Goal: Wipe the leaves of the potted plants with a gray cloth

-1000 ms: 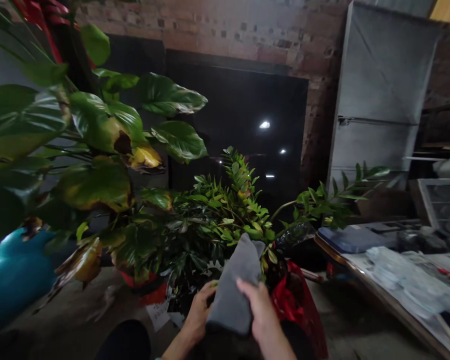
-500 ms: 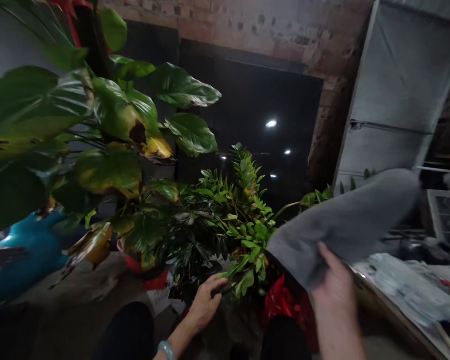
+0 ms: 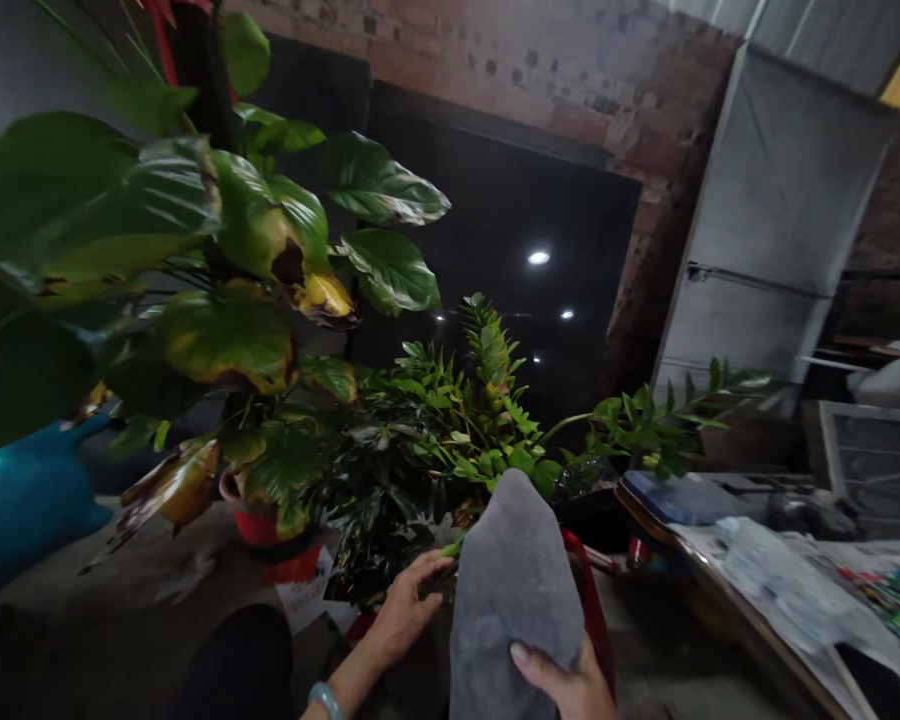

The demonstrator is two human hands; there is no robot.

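Note:
My right hand [image 3: 570, 682] grips a grey cloth [image 3: 514, 590], thumb on top and fingers behind it. The cloth hangs in front of the potted plants, its rounded end pointing up. To its left, my left hand [image 3: 409, 605], with a pale green bangle [image 3: 325, 698] on the wrist, has its fingers closed on a green leaf [image 3: 456, 546] low on the leafy plant [image 3: 495, 420]. Part of that plant's lower foliage is hidden behind the cloth.
A large-leaved plant [image 3: 255, 330] with browned leaf edges fills the left, above a red pot [image 3: 255, 520]. A blue object [image 3: 34, 515] stands at far left. On the right, a table [image 3: 757, 600] carries a plastic bag [image 3: 780, 580]. Dark panels [image 3: 495, 200] lean against the brick wall.
My right hand has brought the grey cloth left and down, from over the right-hand table to beside my left hand. My left hand stays at the leaf.

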